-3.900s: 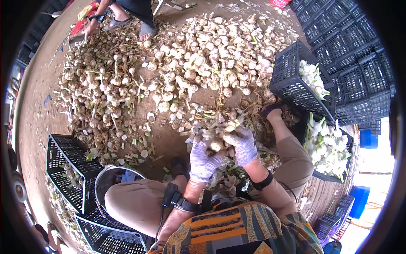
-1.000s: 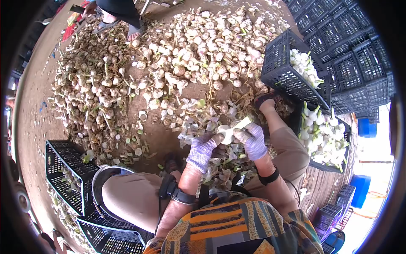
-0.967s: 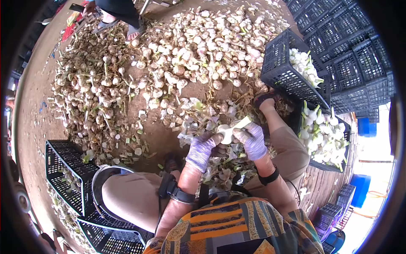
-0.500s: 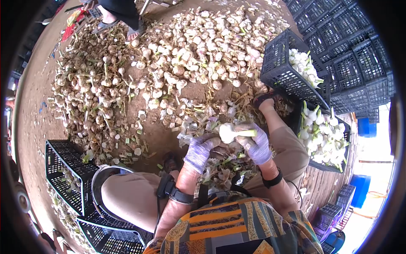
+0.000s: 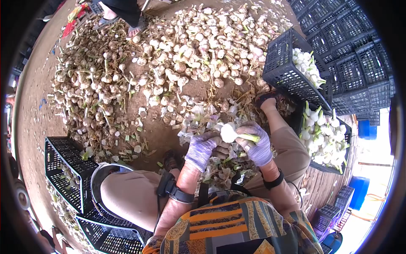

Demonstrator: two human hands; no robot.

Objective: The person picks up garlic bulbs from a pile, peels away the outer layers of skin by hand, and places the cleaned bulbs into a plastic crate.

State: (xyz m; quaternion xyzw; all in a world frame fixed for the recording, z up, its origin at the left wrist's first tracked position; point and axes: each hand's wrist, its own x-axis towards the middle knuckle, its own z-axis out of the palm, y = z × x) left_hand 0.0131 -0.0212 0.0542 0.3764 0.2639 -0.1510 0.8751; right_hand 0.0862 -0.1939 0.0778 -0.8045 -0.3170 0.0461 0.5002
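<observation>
A white garlic bulb [image 5: 229,132] with a thick green stem is between my hands, above a litter of papery skins [image 5: 198,122]. My right hand [image 5: 256,145], in a pale purple work glove with dirty fingertips, is closed round the bulb's neck; the stem's cut end points right. My left hand [image 5: 200,151], gloved alike, has its fingers curled in against the bulb's left and lower side. Whether a strip of skin is pinched there is hidden. Peeled garlic fills a black crate [image 5: 311,163] by my right knee, stems still on.
Unpeeled garlic [image 5: 207,42] lies heaped ahead and left. Another black crate [image 5: 277,57] of white bulbs stands beyond my right foot, near stacked crates [image 5: 351,55]. A bucket [image 5: 98,186] and crates [image 5: 63,169] stand left. Another person's foot [image 5: 134,31] shows at the top.
The garlic has tilted a little, its stem now sloping down to the right. My right fingers have shifted over its neck. My left hand stays close beside the bulb.
</observation>
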